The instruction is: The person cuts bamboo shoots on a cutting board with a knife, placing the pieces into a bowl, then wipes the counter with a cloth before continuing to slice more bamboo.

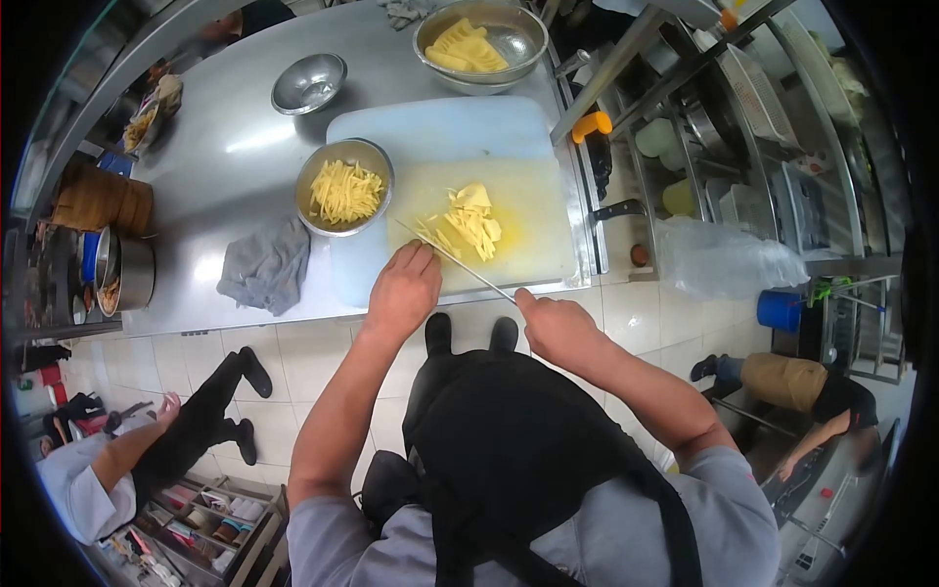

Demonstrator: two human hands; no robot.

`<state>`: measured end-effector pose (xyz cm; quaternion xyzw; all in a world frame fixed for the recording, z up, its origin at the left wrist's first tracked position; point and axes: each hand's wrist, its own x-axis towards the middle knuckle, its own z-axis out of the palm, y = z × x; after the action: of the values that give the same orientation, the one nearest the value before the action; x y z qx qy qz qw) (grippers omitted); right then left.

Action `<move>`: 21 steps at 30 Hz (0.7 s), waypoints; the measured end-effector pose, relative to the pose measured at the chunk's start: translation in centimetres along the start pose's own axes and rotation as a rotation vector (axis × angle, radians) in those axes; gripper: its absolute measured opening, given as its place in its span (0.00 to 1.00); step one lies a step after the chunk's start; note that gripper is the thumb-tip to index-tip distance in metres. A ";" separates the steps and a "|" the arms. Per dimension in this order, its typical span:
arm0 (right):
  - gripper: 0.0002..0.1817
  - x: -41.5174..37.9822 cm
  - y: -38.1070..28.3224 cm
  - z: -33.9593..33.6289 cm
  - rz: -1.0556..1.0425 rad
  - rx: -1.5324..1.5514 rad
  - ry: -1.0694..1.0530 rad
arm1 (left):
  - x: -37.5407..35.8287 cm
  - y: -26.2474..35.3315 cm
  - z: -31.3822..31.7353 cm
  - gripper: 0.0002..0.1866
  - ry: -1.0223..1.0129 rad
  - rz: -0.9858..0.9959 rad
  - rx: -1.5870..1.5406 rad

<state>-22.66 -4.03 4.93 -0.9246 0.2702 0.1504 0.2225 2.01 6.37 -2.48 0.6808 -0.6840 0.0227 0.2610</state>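
Just beyond the fingertips of the left hand [403, 292], the knife [469, 270] lies slantwise over the near part of the board [533, 181], its handle clenched in the right hand [565, 338]. The left fingers are bent down beside the blade; whether they pinch anything, I cannot tell.

The knife is probably stiff and fairly light, best taken by the handle, well clear of the edge. Ahead of the blade sits the pile [475, 220], likely firm but easily snapped when thin, and slippery with juice; bent fingertips from above, or a loose scoop with the palm, should suit it.

It looks pale yellow, with broader slices at the far end and loose strips nearer the left hand, on a wet yellow patch. To the left hand's far left, a steel bowl [372, 157] holds fine strips; nearer that hand's left lies a crumpled grey cloth [264, 266].
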 end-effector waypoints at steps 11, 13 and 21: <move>0.20 1.0 0.6 -0.3 -0.033 0.011 -0.058 | -0.2 0.1 0.1 0.07 -0.009 -0.055 0.005; 0.21 1.1 1.0 -0.3 -0.045 0.015 -0.044 | -0.3 0.2 0.2 0.07 0.017 -0.047 0.007; 0.16 1.0 0.5 -0.7 -0.055 0.060 -0.062 | -0.6 0.5 -0.3 0.08 -0.001 -0.059 0.022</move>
<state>-22.04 -5.15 4.96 -0.9194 0.2422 0.1644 0.2626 1.60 7.12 -2.29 0.7034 -0.6637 0.0220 0.2537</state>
